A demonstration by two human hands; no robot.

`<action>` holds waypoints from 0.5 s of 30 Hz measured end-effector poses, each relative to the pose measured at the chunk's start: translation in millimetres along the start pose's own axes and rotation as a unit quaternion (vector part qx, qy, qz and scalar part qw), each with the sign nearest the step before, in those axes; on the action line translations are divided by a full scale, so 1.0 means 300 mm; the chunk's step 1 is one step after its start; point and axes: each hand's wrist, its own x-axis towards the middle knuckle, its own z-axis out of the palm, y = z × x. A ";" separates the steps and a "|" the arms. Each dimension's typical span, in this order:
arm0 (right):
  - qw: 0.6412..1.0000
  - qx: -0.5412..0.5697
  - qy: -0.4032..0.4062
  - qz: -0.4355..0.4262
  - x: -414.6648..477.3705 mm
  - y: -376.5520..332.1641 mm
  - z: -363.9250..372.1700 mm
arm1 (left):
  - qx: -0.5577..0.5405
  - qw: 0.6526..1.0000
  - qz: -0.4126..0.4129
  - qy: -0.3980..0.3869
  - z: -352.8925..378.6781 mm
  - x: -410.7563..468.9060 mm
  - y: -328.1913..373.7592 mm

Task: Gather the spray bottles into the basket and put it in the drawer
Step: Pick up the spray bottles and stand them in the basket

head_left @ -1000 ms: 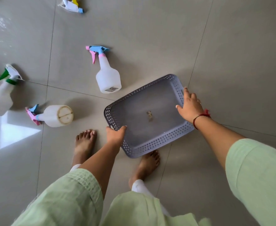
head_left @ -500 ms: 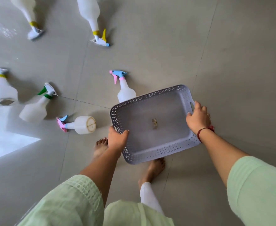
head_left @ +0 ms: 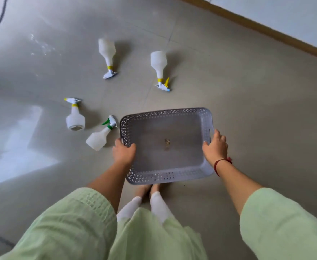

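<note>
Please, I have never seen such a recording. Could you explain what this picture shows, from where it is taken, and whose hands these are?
There is no machine here. A person wears one camera on the head, looking down, so the green sleeves are their own. The left hand and the right hand each hold one short end of a grey basket above the feet. No bottle is in it yet, only a small brown speck that I cannot identify. Four white spray bottles lie on the tiled floor: the green bottle beside the basket's left end, and three yellow bottles farther away.
</note>
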 end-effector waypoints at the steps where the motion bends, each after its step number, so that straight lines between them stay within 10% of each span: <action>1: 1.000 -0.001 -0.004 -0.007 0.008 -0.034 -0.009 | 0.006 1.000 -0.001 -0.002 -0.026 0.008 0.011; 15: 0.992 -0.001 0.008 -0.124 -0.021 -0.389 -0.083 | 0.002 0.997 -0.040 0.060 -0.335 0.127 0.088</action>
